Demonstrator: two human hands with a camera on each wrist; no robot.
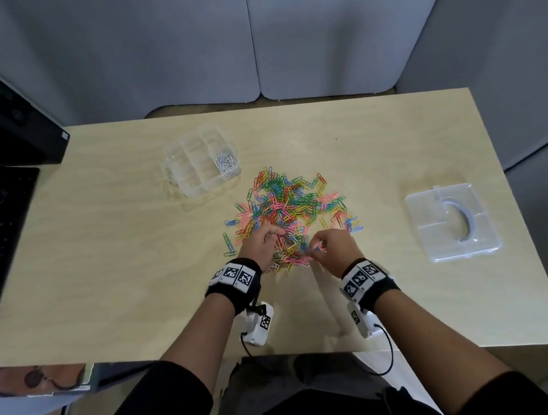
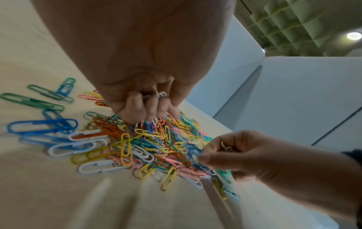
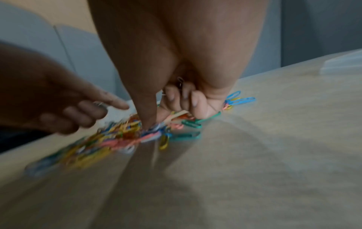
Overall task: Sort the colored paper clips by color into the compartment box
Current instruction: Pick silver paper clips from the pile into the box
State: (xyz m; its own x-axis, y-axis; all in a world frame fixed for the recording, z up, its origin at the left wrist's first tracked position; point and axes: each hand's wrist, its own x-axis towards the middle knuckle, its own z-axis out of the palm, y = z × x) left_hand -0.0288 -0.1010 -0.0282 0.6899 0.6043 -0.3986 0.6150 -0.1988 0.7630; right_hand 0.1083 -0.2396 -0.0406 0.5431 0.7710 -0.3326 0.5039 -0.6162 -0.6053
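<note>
Both hands work the near edge of the paper clip pile (image 1: 287, 212) at the table's (image 1: 100, 263) middle. The left hand (image 1: 263, 244) curls around a few white clips, and the right hand (image 1: 334, 246) likewise, probably gathering one color. The box (image 1: 200, 163) waits toward the far edge, white clips in one compartment.

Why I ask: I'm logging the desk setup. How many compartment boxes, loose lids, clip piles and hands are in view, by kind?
compartment box: 1
loose lid: 1
mixed clip pile: 1
hands: 2 (left hand, right hand)
Total: 5
</note>
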